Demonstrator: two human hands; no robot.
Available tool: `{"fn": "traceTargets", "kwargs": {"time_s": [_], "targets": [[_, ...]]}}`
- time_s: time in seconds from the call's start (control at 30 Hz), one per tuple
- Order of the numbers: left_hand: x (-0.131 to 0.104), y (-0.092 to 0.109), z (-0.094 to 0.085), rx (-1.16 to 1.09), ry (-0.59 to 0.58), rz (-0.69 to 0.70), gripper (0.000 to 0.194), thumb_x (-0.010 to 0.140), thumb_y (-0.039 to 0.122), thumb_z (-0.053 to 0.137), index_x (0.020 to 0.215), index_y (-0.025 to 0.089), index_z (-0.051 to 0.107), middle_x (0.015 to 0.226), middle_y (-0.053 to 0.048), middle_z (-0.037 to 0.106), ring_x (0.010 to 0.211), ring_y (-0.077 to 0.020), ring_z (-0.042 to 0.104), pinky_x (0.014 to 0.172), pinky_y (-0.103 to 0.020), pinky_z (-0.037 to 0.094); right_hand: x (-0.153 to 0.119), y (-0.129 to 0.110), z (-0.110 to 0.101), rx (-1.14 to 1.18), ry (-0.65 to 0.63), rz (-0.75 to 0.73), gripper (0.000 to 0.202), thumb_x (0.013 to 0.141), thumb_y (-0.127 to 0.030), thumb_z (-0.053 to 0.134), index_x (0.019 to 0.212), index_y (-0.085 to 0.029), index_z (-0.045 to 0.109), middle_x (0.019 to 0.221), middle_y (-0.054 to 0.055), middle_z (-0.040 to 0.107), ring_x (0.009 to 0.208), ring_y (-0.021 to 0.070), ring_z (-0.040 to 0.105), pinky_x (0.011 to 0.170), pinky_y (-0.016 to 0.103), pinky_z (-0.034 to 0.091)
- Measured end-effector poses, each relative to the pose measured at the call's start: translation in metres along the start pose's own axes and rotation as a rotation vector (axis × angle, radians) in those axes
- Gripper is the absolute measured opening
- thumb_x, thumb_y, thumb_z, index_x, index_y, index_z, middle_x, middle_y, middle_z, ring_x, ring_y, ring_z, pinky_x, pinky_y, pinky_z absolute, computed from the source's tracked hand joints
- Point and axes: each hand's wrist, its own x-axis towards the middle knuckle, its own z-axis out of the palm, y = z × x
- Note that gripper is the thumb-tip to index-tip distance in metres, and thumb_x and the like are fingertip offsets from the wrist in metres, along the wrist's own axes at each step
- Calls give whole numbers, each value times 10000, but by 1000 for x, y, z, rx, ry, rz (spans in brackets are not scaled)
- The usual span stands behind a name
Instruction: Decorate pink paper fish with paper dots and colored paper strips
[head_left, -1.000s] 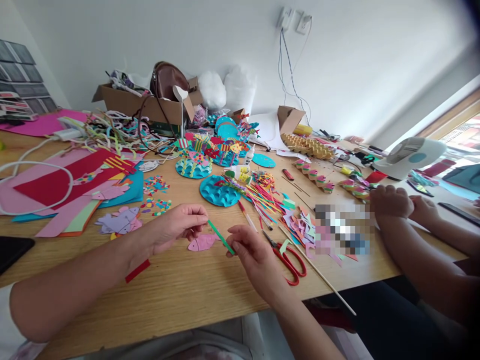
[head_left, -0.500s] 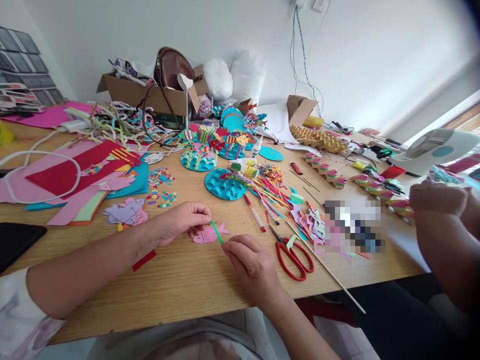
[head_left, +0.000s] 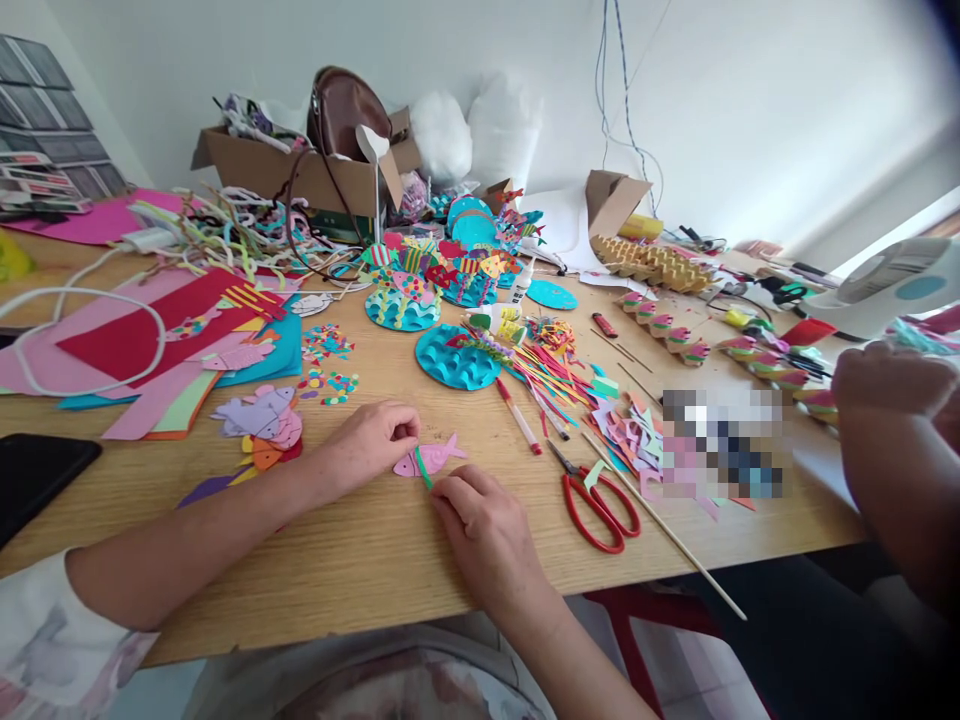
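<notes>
A thin green paper strip runs between my two hands, over the front half of a pink paper fish on the table. My left hand pinches the strip's far end, above the fish's head. At the near end, my right hand is closed on the strip just below the fish. Left of my left wrist lie more paper fish in purple, pink and orange, partly hidden by my forearm. Red-handled scissors rest to the right of my right hand.
A wooden stick overhangs the front table edge. Paper scraps, a pen and coloured strips lie beyond the scissors. A blue wavy disc sits ahead. Another person's arm is at right, a black phone at left.
Both hands have brought the green strip down and left, onto the fish's front half. More fish now show beside my left forearm. The view has shifted slightly.
</notes>
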Motion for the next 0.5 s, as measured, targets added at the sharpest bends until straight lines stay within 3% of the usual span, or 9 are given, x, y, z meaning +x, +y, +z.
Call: {"fn": "traceTargets", "kwargs": {"time_s": [0.5], "targets": [[1, -6, -2, 107, -24, 33, 99, 698, 172, 485, 632, 162, 558, 674, 0, 511, 649, -136, 487, 566, -238, 330, 2, -3, 1, 36, -28, 42, 139, 807, -148, 501, 733, -195, 608, 747, 42, 603, 694, 159, 573, 593, 234, 404]]}}
